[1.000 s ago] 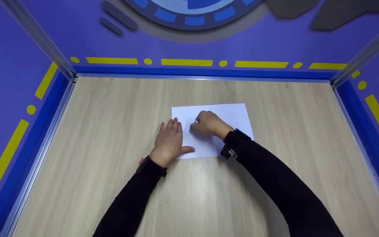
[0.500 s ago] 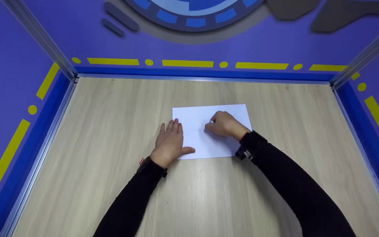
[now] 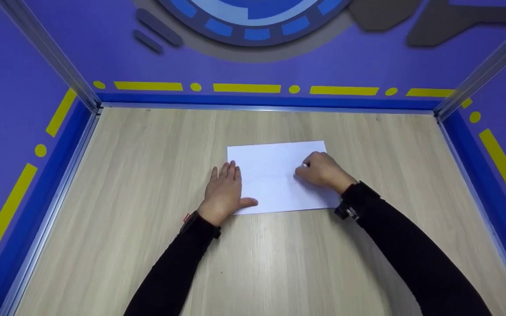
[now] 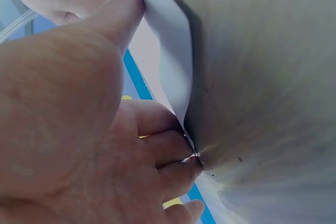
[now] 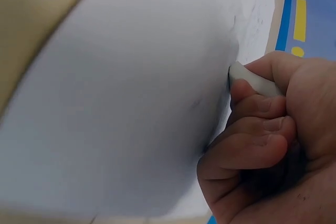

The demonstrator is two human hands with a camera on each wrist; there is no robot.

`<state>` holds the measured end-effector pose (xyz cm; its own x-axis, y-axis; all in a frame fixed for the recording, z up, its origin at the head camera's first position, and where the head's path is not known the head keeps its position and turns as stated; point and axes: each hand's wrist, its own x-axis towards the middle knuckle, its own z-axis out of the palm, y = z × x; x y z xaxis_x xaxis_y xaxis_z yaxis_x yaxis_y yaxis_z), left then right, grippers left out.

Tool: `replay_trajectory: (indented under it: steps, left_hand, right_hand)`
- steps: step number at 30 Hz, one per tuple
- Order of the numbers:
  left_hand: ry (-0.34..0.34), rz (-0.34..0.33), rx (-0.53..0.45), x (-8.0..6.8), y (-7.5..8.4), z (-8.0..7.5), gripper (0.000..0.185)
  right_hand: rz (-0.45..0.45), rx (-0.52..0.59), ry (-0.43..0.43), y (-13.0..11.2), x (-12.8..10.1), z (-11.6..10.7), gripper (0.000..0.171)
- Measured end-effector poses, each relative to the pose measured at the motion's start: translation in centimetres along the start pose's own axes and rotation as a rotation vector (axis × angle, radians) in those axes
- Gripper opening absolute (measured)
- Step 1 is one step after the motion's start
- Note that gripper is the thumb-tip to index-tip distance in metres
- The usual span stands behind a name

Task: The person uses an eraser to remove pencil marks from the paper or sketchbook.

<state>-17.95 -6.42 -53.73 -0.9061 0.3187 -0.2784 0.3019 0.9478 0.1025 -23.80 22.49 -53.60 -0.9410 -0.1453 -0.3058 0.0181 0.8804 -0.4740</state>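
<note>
I see a white sheet of paper [image 3: 279,175] lying flat near the middle of the wooden desk [image 3: 125,184], its long edges running side to side. My left hand [image 3: 225,193] rests flat at the sheet's left edge, fingers straight and spread, thumb pressing the near left corner; the left wrist view shows the thumb on the paper's edge and the fingers lying on the desk beside it. My right hand [image 3: 323,170] sits on the right part of the sheet with its fingers curled tight around a small white eraser [image 5: 252,80], whose tip touches the paper. In the head view only a white speck of the eraser shows at the fingertips. Purple walls [image 3: 16,87] with yellow dashes close the desk in on three sides.
</note>
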Motion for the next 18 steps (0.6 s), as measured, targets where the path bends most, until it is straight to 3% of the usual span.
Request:
replay_trajectory:
  steps: [9, 18]
  left_hand:
    - [0.016, 0.012, -0.030, -0.1, -0.2, 0.1, 0.116]
    - [-0.015, 0.003, -0.036, 0.1, 0.0, -0.1, 0.116]
  right_hand:
    - [0.059, -0.037, 0.051, 3.4, -1.6, -1.3, 0.039]
    - [0.092, -0.047, 0.011, 3.9, -1.9, -1.9, 0.036]
